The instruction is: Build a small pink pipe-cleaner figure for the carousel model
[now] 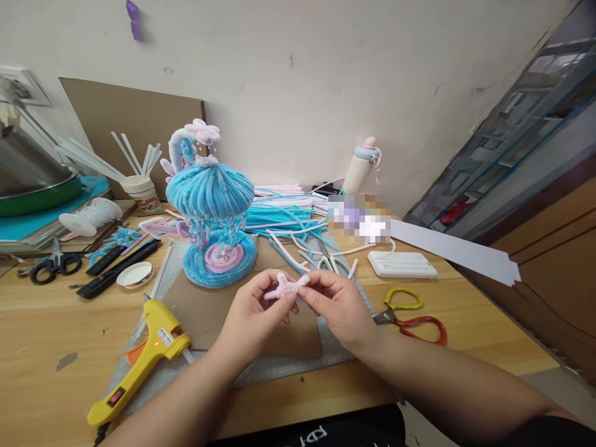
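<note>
A small pale pink piece of bent pipe cleaner point(286, 287), with short arms sticking out, is pinched between both hands over a brown cardboard sheet point(205, 316). My left hand point(261, 307) grips its left part between thumb and fingers. On its right end, my right hand point(336, 303) closes with thumb and forefinger. Just behind them stands a blue pipe-cleaner jellyfish lamp-like figure point(209, 192) on a round blue base point(193, 261) with a pink centre. Pink petal-shaped loops and a pale flower top it.
To the left lie a yellow glue gun point(158, 347), black-handled scissors point(56, 264) and a thread spool point(90, 216). Blue pipe cleaners point(279, 217) lie behind. At the right are red-and-yellow scissors point(410, 316), a white power bank point(403, 264) and a bottle point(358, 171).
</note>
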`<action>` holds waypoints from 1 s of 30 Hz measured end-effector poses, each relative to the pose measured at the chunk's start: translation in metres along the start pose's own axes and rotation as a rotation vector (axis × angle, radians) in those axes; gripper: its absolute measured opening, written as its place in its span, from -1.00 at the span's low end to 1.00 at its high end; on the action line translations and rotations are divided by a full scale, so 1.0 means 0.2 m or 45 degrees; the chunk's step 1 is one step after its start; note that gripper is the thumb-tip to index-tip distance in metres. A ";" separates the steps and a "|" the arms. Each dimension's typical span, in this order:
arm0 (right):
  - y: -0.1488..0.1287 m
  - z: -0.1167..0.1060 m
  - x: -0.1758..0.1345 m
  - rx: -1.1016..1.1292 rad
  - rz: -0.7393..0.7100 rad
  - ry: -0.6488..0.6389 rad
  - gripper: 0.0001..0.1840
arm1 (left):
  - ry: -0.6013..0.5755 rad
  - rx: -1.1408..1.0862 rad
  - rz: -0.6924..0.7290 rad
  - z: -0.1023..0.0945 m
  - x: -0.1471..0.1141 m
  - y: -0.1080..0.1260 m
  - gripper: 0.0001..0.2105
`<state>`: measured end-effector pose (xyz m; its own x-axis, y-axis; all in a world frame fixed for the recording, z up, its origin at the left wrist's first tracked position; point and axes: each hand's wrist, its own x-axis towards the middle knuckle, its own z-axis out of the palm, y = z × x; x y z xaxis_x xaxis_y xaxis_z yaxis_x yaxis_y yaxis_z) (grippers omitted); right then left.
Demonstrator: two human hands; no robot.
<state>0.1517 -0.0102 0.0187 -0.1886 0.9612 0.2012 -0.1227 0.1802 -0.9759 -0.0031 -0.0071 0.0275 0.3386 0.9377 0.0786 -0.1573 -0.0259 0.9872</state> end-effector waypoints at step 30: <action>-0.02 0.02 0.00 0.058 0.089 0.021 -0.86 | 0.035 -0.112 -0.038 -0.01 0.01 -0.03 -0.88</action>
<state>0.1482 -0.0112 0.0223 -0.1824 0.9744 0.1311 -0.1544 0.1033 -0.9826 -0.0029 -0.0040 0.0221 0.3191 0.9467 0.0445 -0.2287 0.0314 0.9730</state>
